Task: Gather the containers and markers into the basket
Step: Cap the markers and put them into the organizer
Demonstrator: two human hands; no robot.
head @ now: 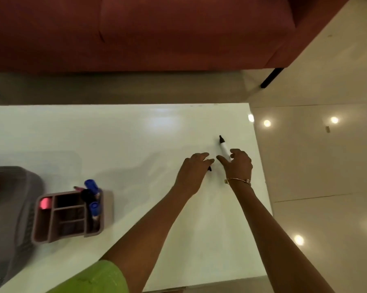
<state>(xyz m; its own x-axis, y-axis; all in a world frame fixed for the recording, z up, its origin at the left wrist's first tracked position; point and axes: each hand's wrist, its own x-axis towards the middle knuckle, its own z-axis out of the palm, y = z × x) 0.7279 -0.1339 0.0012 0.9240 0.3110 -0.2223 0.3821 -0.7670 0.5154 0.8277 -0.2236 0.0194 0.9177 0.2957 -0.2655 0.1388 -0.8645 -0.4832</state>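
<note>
A white marker with a black tip (224, 147) lies near the table's right edge. My right hand (239, 164) rests over its near end, fingers curled on it and thumb stretched left. Just to the left, my left hand (193, 171) is curled over a black marker, of which only the dark end (209, 168) peeks out below the fingers. A mauve divided container (51, 227) stands at the near left, holding blue-capped markers (93, 205) and a pink item (45, 203). The grey basket (13, 210) sits to its left at the frame edge.
The white table (119, 140) ends close to my right hand, with glossy floor tiles (318, 166) beyond. A dark red sofa (157, 32) on black legs stands behind the table's far edge.
</note>
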